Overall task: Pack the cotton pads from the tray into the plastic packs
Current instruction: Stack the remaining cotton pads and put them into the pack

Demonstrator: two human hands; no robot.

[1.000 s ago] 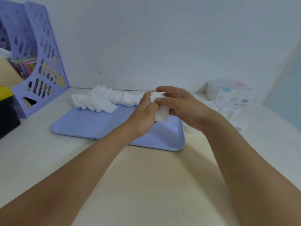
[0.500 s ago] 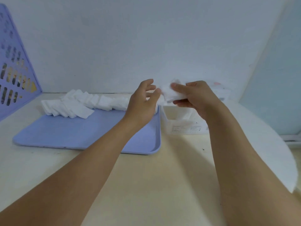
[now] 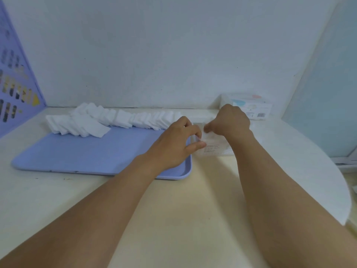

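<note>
A cream table (image 3: 173,219) meets a plain white wall (image 3: 164,55), with perhaps a pale blue panel (image 3: 332,103) far right.

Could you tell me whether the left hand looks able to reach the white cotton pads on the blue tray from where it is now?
Probably yes: the left hand is over the blue plastic tray, and nothing lies between it and the row of white square cotton pads, though its grip is busy at the clear plastic pack.

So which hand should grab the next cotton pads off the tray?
Left, probably. The left hand hangs over the tray near the cotton pads; the right hand sits farther off over the plastic pack.
</note>
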